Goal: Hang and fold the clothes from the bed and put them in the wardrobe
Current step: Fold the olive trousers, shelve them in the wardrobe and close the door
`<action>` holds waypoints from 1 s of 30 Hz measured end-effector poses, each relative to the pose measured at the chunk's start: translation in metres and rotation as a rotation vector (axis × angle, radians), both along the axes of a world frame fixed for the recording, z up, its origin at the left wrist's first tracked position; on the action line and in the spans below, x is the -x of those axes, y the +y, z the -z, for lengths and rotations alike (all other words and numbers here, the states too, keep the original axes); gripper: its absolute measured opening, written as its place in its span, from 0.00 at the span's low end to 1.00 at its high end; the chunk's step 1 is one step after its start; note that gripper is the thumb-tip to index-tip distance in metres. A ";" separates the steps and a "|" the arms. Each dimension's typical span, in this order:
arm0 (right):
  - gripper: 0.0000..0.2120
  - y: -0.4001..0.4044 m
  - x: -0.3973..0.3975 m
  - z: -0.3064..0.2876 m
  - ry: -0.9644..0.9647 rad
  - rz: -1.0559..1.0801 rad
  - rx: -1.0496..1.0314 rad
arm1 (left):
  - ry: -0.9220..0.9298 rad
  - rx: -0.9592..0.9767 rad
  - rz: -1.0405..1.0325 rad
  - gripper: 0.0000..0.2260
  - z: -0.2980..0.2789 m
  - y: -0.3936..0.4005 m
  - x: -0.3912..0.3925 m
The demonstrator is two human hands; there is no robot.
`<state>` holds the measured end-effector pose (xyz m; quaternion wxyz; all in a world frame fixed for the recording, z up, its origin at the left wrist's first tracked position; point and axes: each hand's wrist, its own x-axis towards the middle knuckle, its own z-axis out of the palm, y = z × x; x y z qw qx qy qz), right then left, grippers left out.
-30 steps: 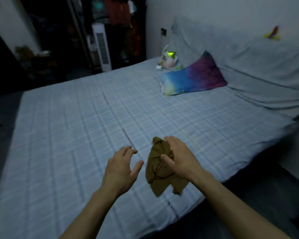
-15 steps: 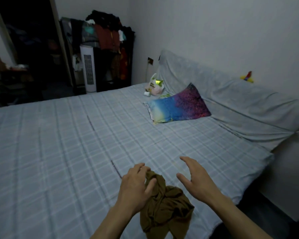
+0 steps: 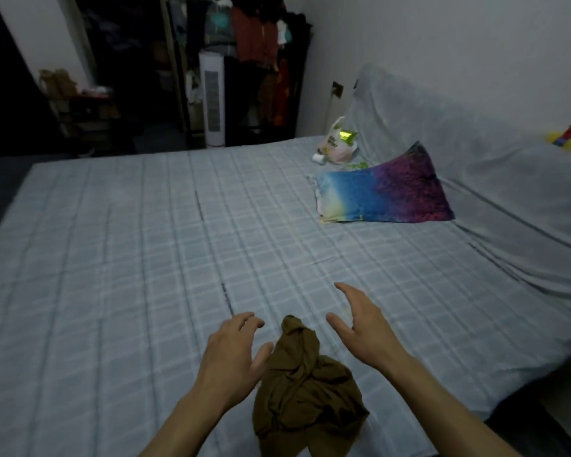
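No writing was legible. The crumpled olive-brown garment (image 3: 305,387) lay on the checked bed (image 3: 129,275) near its front edge, between the left hand (image 3: 231,357) and right hand (image 3: 365,328), both with fingers spread and gripping nothing. Farther back lay a multicoloured pillow (image 3: 383,192) and a plastic bag (image 3: 338,143); a white tower fan (image 3: 211,100) stood before the clothes rack (image 3: 261,44).

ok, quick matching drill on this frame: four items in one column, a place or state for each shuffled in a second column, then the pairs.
Items
1. brown garment
2. colourful pillow
3. plastic bag
4. left hand

Places or states
A. far corner of the bed, by the covered headboard
B. crumpled near the bed's near edge, between both hands
C. open, thumb at the cloth's edge
D. leaning against the covered headboard

Pairs: 1-B, 2-D, 3-A, 4-C
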<state>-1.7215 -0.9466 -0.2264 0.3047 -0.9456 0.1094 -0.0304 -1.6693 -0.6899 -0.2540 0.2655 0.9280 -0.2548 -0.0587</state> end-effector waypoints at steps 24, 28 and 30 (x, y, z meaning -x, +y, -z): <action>0.27 -0.145 0.034 0.210 0.436 -0.264 -0.103 | 0.449 -0.254 -0.210 0.13 0.176 -0.129 0.070; 0.33 -0.128 0.054 0.257 0.547 -0.307 -0.084 | 0.514 -0.265 -0.160 0.15 0.219 -0.129 0.082; 0.35 -0.118 0.065 0.278 0.582 -0.287 -0.061 | 0.537 -0.279 -0.122 0.14 0.237 -0.129 0.084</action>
